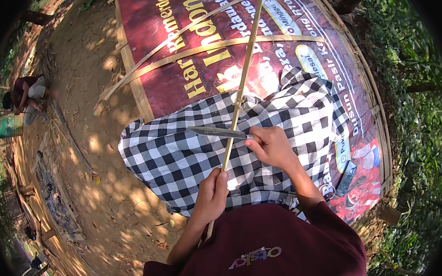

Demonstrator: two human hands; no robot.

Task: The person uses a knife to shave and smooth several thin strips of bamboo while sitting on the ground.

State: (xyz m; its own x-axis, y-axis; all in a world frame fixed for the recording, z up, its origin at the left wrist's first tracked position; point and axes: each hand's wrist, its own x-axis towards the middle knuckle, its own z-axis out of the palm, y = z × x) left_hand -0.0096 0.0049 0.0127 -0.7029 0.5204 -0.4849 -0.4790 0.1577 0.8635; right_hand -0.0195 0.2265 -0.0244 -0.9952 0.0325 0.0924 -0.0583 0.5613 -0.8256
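My left hand (212,195) is closed round the lower part of a long, thin bamboo strip (243,81), which slants up and away past the far edge of my lap. In my right hand (270,146) is a knife (218,132), gripped by its handle. Its blade points left and crosses the strip a little above my left hand; whether the edge touches the strip I cannot tell. Beneath both hands a black-and-white checked cloth (176,146) covers my lap, with small shavings on it near the strip.
A printed red banner (162,91) lies ahead on a bamboo-edged platform, with two more bamboo strips (215,48) across it. A dark grey block (346,178) rests at the right. Far left, a person (29,99) crouches by a green container (9,125) on bare soil.
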